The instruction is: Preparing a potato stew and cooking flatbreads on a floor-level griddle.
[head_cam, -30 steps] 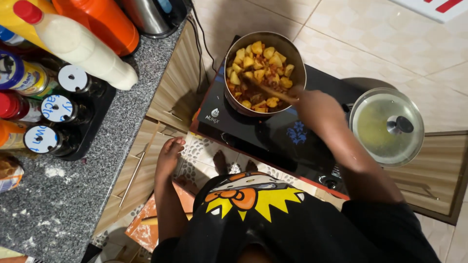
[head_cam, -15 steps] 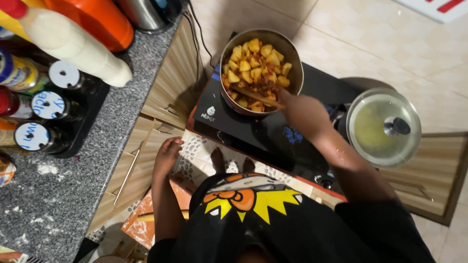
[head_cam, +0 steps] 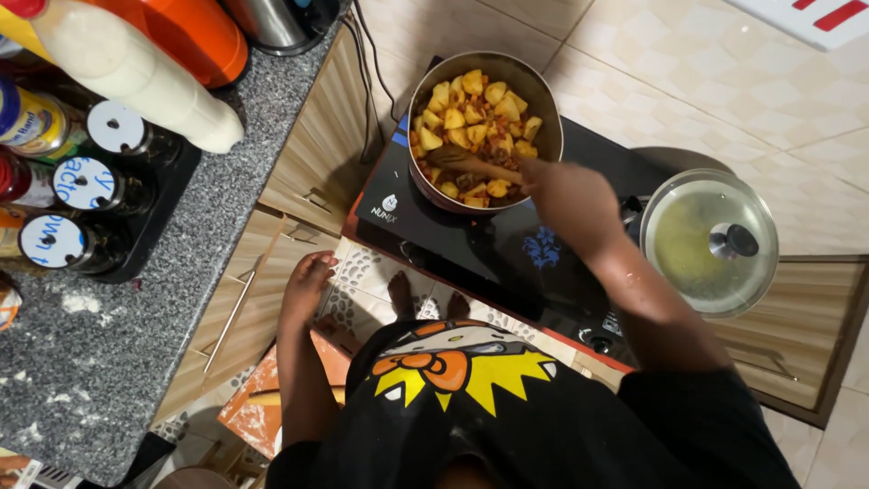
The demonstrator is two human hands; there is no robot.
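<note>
Beside white-capped jars [head_cam: 86, 181], right hand [head_cam: 566, 204] has its grip closed on a wooden spoon [head_cam: 471, 163] in the pot [head_cam: 484, 127]; left hand [head_cam: 308, 281] hangs loosely open.

Cream floor tiles [head_cam: 724, 81] with a faint marbled pattern fill the upper right. A speckled grey granite counter [head_cam: 136, 344] runs down the left — below its edge sit wood-grain cabinet drawers [head_cam: 262, 290] with slim metal handles. Light is warm and indoor.
</note>
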